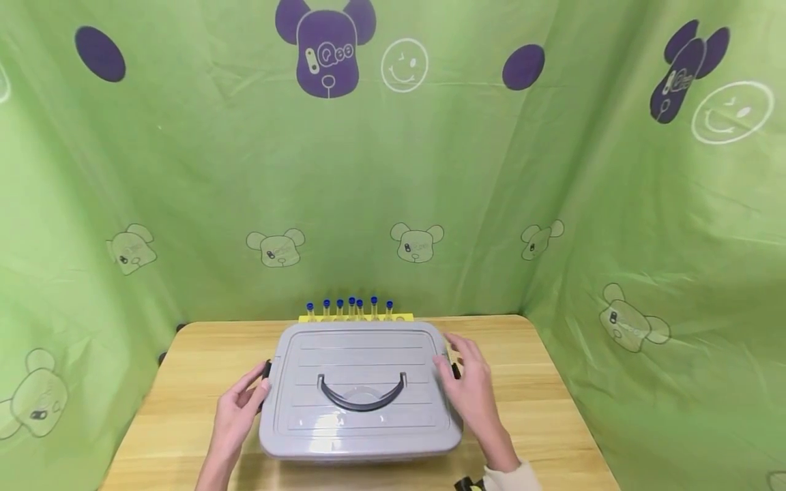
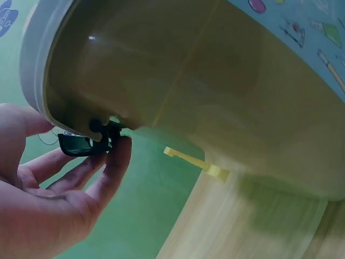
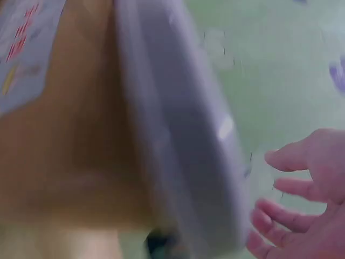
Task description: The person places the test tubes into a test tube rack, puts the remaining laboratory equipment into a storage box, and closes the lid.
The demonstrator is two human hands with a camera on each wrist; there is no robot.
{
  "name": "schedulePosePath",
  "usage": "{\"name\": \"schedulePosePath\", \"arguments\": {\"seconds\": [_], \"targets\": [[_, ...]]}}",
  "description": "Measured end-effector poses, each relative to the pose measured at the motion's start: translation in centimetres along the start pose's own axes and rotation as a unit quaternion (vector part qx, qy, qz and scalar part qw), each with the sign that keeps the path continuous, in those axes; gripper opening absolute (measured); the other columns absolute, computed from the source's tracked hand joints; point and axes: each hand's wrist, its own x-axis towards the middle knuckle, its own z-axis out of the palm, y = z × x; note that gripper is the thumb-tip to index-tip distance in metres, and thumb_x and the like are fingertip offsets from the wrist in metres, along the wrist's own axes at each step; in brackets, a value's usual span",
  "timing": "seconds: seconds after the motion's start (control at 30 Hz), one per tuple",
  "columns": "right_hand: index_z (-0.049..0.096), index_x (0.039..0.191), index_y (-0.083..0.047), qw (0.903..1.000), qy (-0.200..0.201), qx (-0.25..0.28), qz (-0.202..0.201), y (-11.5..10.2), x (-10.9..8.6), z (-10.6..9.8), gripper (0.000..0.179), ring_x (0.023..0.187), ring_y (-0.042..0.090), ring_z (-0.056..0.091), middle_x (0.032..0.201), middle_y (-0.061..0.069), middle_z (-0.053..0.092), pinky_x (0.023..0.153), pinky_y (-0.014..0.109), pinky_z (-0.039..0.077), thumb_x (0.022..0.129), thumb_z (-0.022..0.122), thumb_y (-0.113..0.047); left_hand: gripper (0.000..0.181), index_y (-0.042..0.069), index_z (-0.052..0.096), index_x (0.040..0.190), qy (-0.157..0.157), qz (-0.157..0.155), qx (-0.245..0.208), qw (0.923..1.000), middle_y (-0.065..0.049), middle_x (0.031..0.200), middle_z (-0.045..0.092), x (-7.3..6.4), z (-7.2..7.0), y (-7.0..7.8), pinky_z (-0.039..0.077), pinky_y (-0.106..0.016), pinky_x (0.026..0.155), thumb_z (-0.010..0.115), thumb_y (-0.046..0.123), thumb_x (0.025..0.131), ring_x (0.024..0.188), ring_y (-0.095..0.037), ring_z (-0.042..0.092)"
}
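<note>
A storage box with a grey lid (image 1: 362, 436) stands on the wooden table, its black carrying handle (image 1: 362, 407) lying flat on top. My left hand (image 1: 236, 409) is at the box's left side. Its fingers curl about the black latch (image 2: 81, 145), which sticks out from the rim, and the thumb is by the lid's edge. At the opposite side my right hand (image 1: 469, 382) is near the right black latch (image 1: 456, 371), its fingers loosely bent and spread. The right wrist view shows these fingers (image 3: 291, 216) apart from the lid. The see-through box body (image 2: 135, 70) carries printed stickers.
Behind the box, several blue-capped tubes (image 1: 352, 301) stand in a yellow rack (image 1: 402, 318). A green printed curtain (image 1: 344, 170) surrounds the table (image 1: 522, 409) at the back and both sides. A small black object (image 1: 467, 484) is by the right sleeve (image 1: 512, 479).
</note>
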Motion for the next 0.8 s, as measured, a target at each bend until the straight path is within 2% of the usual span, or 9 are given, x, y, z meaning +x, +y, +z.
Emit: {"name": "schedulePosePath", "arguments": {"seconds": [0.1, 0.17, 0.3, 0.4, 0.57, 0.8], "targets": [[0.051, 0.146, 0.0, 0.9956, -0.011, 0.023, 0.09, 2.1, -0.7, -0.8, 0.058, 0.129, 0.041, 0.054, 0.14, 0.024, 0.055, 0.105, 0.055, 0.051, 0.095, 0.074, -0.013, 0.058, 0.004, 0.049, 0.151, -0.004, 0.007, -0.004, 1.0, -0.026, 0.149, 0.051, -0.3, 0.4, -0.1, 0.057, -0.018, 0.087, 0.069, 0.024, 0.1, 0.105, 0.002, 0.064], [0.041, 0.153, 0.0, 0.9887, -0.032, 0.043, 0.14, 3.1, -1.3, -1.1, 0.067, 0.135, 0.042, 0.049, 0.147, 0.027, 0.049, 0.11, 0.054, 0.047, 0.097, 0.072, -0.02, 0.062, 0.002, 0.046, 0.152, -0.008, 0.012, -0.012, 0.9998, -0.025, 0.152, 0.048, -0.4, 0.6, -0.1, 0.054, -0.015, 0.092, 0.071, 0.023, 0.099, 0.116, -0.006, 0.063], [0.027, 0.159, 0.003, 0.9729, -0.077, 0.096, 0.195, 4.2, -2.2, -1.2, 0.079, 0.142, 0.046, 0.041, 0.155, 0.032, 0.038, 0.114, 0.05, 0.042, 0.1, 0.069, -0.03, 0.071, -0.001, 0.039, 0.155, -0.016, 0.022, -0.016, 0.9995, -0.022, 0.159, 0.038, -0.6, 0.9, 0.1, 0.043, -0.008, 0.1, 0.073, 0.021, 0.097, 0.142, -0.027, 0.045], [0.024, 0.158, 0.006, 0.9611, -0.091, 0.138, 0.222, 4.4, -2.7, -1.0, 0.082, 0.142, 0.046, 0.04, 0.155, 0.035, 0.036, 0.115, 0.046, 0.04, 0.1, 0.069, -0.03, 0.075, -0.001, 0.036, 0.156, -0.019, 0.019, -0.011, 0.9996, -0.022, 0.161, 0.035, -0.6, 1.0, 0.3, 0.039, -0.006, 0.1, 0.075, 0.021, 0.096, 0.147, -0.035, 0.036], [0.025, 0.157, 0.009, 0.9474, -0.088, 0.181, 0.249, 4.5, -3.3, -0.3, 0.081, 0.145, 0.043, 0.037, 0.156, 0.035, 0.034, 0.116, 0.04, 0.036, 0.099, 0.071, -0.024, 0.078, 0.002, 0.034, 0.158, -0.014, -0.001, 0.003, 0.9999, -0.02, 0.162, 0.034, -0.7, 1.1, 0.6, 0.042, -0.008, 0.098, 0.076, 0.018, 0.094, 0.145, -0.033, 0.039], [0.029, 0.155, 0.01, 0.9457, -0.066, 0.202, 0.246, 4.1, -3.4, 0.0, 0.079, 0.144, 0.042, 0.038, 0.157, 0.033, 0.035, 0.114, 0.038, 0.037, 0.095, 0.075, -0.013, 0.077, -0.001, 0.03, 0.158, -0.027, 0.011, 0.017, 0.9994, -0.018, 0.164, 0.031, -0.9, 1.3, 0.9, 0.041, -0.009, 0.1, 0.073, 0.007, 0.094, 0.146, -0.034, 0.037]]}}
